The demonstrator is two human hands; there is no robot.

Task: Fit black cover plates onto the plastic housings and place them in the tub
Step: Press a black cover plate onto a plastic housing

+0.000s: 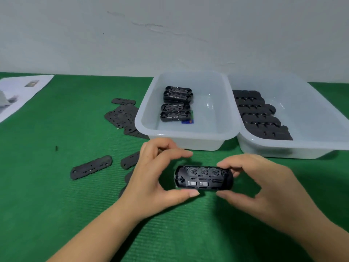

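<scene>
Between both hands (151, 178) (264, 186) — one black housing (203, 178), pinched.

2 tubs (188, 142), 2 hands (156, 178), 1 held housing (203, 177).

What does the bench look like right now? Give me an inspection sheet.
Surface: green ribbed mat.
Job's things: housing held over the mat; loose cover plates left of the left tub, which holds four stacked housings; right tub holds dark parts.
Clutter: printed sheet far left; small dark speck.
Hands: left hand and right hand grip the housing's ends.
Cables: nothing seen.
Surroundings: pale wall.
</scene>
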